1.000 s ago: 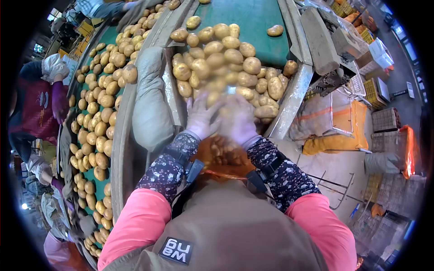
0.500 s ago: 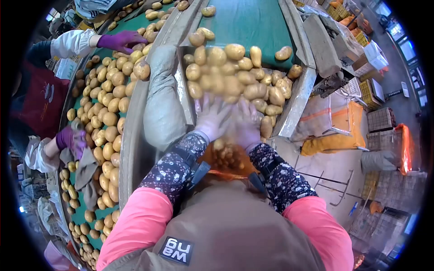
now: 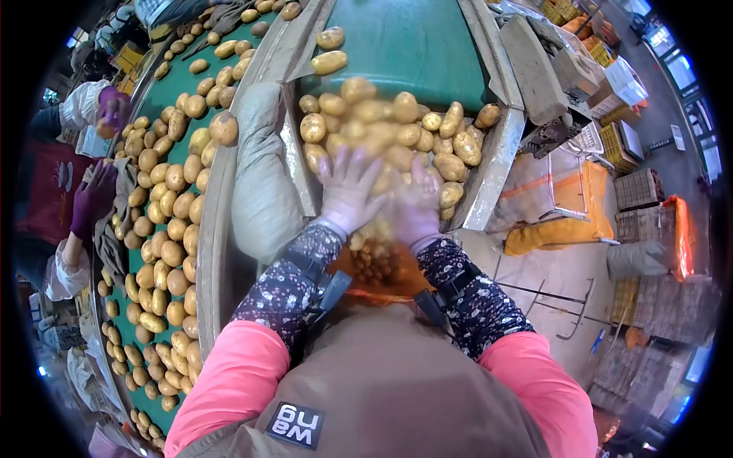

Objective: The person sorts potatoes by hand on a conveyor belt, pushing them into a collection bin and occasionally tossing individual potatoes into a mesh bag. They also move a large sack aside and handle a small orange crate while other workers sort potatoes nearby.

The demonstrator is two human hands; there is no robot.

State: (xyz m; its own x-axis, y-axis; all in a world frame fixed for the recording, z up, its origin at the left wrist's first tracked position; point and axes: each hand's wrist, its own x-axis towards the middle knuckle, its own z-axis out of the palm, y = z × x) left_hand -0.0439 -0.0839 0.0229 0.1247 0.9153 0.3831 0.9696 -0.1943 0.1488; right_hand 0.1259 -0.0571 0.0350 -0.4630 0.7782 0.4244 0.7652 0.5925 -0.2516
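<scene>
In thin pale gloves, both my hands lie over the lower end of a metal-sided chute. My left hand (image 3: 350, 191) has its fingers spread against the near edge of a heap of potatoes (image 3: 405, 133). Beside it, my right hand (image 3: 417, 202) is partly smeared by motion, its fingers pointing up and apart at the same heap. Several potatoes in the middle of the heap are blurred. Below my hands, more potatoes (image 3: 374, 263) lie inside an orange mesh bag (image 3: 359, 291) at the chute's mouth. A green belt (image 3: 405, 46) comes down to the heap from above.
On the left, another green belt (image 3: 200, 72) carries many potatoes past a co-worker in purple gloves (image 3: 93, 200). A stuffed grey sack (image 3: 263, 172) pads the chute's left wall. Metal frames with an orange-and-white bag (image 3: 561, 202) and stacked crates (image 3: 640, 188) stand at right.
Potatoes in the heap have shifted under my hands, and two on the upper belt have moved. The co-worker's hands have drawn back from the left belt, one now with a potato.
</scene>
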